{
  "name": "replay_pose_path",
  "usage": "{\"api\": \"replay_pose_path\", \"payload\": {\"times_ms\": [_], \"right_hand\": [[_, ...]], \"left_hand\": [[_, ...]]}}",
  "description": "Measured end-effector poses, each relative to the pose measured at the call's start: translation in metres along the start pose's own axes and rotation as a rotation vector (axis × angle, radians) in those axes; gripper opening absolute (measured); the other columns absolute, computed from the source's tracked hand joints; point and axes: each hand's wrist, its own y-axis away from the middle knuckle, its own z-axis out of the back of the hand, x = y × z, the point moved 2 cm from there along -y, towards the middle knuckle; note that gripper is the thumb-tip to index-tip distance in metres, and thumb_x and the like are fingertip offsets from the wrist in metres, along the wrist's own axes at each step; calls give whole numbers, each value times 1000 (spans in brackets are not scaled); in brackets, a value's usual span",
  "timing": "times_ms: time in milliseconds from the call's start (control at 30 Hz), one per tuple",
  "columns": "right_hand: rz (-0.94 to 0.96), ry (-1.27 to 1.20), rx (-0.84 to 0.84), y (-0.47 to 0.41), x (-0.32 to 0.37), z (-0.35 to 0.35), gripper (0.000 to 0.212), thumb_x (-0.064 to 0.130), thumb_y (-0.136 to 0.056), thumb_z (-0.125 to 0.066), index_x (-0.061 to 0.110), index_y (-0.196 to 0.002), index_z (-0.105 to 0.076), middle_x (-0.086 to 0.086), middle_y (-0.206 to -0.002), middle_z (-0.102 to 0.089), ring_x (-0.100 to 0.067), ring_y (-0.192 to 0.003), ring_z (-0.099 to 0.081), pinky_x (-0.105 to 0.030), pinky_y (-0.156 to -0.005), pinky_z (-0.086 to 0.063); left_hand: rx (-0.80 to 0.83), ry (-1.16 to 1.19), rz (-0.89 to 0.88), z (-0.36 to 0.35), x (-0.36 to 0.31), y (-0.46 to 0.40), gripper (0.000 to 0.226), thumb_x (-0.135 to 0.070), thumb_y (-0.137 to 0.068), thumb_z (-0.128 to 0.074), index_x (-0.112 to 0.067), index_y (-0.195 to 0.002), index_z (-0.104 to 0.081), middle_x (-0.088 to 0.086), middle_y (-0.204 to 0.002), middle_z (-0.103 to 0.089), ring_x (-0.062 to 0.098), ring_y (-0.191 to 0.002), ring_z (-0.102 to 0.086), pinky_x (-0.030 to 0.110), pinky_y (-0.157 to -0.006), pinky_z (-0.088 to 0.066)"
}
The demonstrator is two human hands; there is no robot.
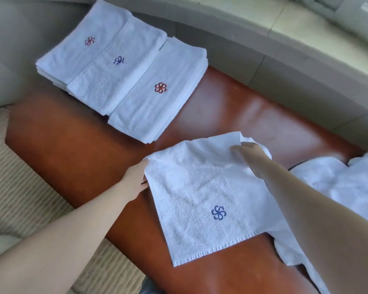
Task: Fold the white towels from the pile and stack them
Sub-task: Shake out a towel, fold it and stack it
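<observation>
Brown leather covers the bench that carries everything. Toward its far left end sit the folded towels, several overlapping stacks with flower emblems up, so much of the job looks done. Near the middle lies the towel in hand, folded at least once; the left hand grips its left corner and the right hand pinches its far edge. At the right end the unfolded pile still waits, so more folding remains.
</observation>
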Motion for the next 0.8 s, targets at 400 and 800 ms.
{"api": "replay_pose_path", "payload": {"times_ms": [400, 800], "right_hand": [[73, -457, 34, 172, 12, 116, 28, 19, -75, -53, 13, -89, -77, -8, -81, -61, -24, -69, -56, -34, -64, -40], [416, -826, -204, 252, 91, 194, 3, 23, -93, -69, 22, -94, -70, 4, -80, -72, -13, -76, -67, -25, -66, -54]], "left_hand": [[70, -41, -281, -37, -89, 122, 42, -45, -96, -64, -21, -130, -62, 2, -124, -69, 23, -113, -65, 41, -102, -52], [74, 19, -533, -90, -204, 239, 25, -45, -92, -65, -29, -111, -66, -9, -107, -65, 9, -91, -60, 26, -84, -51]]}}
